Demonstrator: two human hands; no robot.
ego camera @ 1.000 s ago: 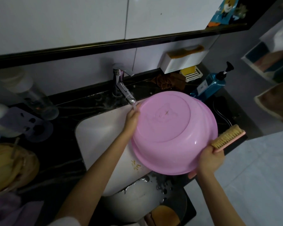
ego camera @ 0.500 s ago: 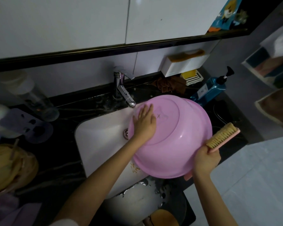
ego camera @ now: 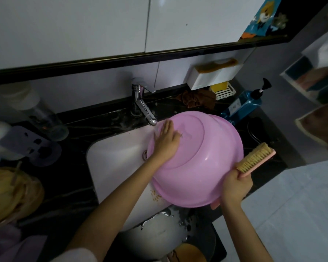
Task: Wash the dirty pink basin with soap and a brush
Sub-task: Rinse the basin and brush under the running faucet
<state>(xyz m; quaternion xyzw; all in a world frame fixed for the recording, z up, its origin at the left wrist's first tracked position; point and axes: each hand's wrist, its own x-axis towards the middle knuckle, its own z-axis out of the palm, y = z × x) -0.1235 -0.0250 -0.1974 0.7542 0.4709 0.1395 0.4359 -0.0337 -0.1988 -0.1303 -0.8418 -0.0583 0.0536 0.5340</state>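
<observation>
The pink basin (ego camera: pixel 203 159) is turned bottom-up and tilted over the white sink (ego camera: pixel 114 159), its base facing me. My left hand (ego camera: pixel 166 141) lies flat on the basin's base near the tap, fingers straight. My right hand (ego camera: pixel 235 186) grips the basin's near right rim together with the pink handle of a brush (ego camera: pixel 254 159), whose pale bristles point up and left. The inside of the basin is hidden.
A chrome tap (ego camera: pixel 143 108) stands behind the sink. A blue pump soap bottle (ego camera: pixel 242 106), a brown cloth (ego camera: pixel 197 99) and a white soap rack (ego camera: pixel 224 91) sit at the back right on the black counter (ego camera: pixel 74 190). A metal bowl (ego camera: pixel 159 231) lies below the sink's front edge.
My left hand went from the basin's left rim under the tap onto its base and now lies flat there. The basin has tipped slightly; the right hand and brush have barely moved.
</observation>
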